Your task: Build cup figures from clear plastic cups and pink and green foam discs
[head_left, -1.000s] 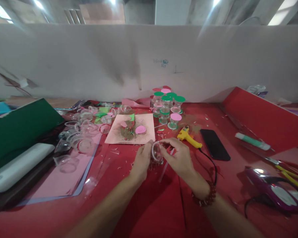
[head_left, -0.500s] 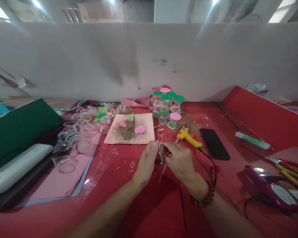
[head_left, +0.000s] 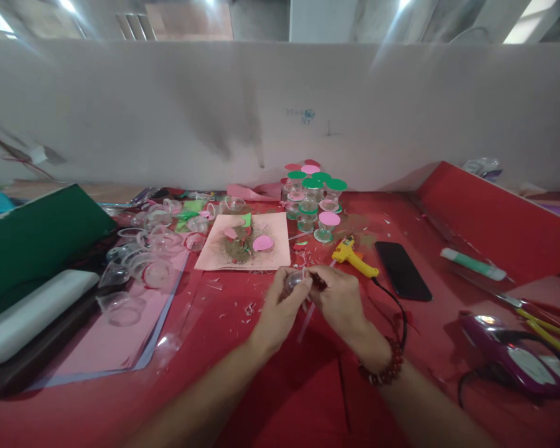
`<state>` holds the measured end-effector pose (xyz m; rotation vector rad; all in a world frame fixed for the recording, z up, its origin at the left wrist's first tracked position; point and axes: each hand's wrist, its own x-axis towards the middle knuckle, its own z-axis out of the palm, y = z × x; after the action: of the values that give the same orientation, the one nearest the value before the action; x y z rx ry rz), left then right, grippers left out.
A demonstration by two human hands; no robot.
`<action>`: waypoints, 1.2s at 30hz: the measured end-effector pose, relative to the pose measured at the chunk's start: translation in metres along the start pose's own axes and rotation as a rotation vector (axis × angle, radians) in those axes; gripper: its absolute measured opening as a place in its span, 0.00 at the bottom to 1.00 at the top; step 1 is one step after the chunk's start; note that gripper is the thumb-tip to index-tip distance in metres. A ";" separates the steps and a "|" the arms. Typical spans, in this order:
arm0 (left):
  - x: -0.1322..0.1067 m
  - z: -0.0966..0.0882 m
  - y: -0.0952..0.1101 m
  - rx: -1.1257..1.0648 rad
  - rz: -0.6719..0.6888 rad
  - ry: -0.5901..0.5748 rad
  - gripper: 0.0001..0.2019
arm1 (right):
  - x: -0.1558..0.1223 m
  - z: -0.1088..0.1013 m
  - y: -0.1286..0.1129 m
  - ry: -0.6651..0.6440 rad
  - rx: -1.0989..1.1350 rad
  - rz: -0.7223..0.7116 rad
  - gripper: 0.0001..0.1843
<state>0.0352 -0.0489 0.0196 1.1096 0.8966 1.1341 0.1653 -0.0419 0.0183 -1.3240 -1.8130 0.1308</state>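
My left hand (head_left: pixel 276 308) grips a small clear plastic cup (head_left: pixel 295 281), its fingers around the far side and its thumb across the front. Beside it, my right hand (head_left: pixel 340 295) is closed, with its fingertips at the cup's right edge. A small dark red thing (head_left: pixel 318 282) shows among the right fingers, too hidden to name. Beneath the hands lies a clear glue stick (head_left: pixel 307 322) on the red tabletop. Just beyond the right hand rests a yellow glue gun (head_left: pixel 353 256).
Beyond the hands lies a pink sheet (head_left: pixel 210 258) with brown powder and paper pieces. Joined clear cups with paper discs (head_left: pixel 329 219) stand behind. Loose cups (head_left: pixel 154 272) crowd the left. A phone (head_left: pixel 402 270), scissors (head_left: pixel 536 323) and a purple device (head_left: pixel 508 354) lie right.
The cup has turned in my hands, so its clear side now shows instead of its rim edge-on. My left thumb has come across its front. The things on the table have not moved.
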 end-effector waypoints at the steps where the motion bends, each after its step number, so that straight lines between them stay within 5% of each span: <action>1: 0.000 0.000 0.000 0.011 0.004 0.004 0.13 | 0.001 0.000 0.000 0.000 0.024 0.008 0.06; 16: 0.003 -0.001 0.007 -0.143 -0.046 0.031 0.15 | 0.007 -0.002 -0.005 -0.047 0.304 0.249 0.10; 36: 0.005 -0.006 0.001 0.016 0.002 0.010 0.14 | -0.001 -0.001 -0.002 0.008 -0.042 -0.061 0.12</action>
<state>0.0301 -0.0425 0.0191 1.1191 0.9142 1.1363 0.1646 -0.0432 0.0192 -1.2945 -1.8565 0.0543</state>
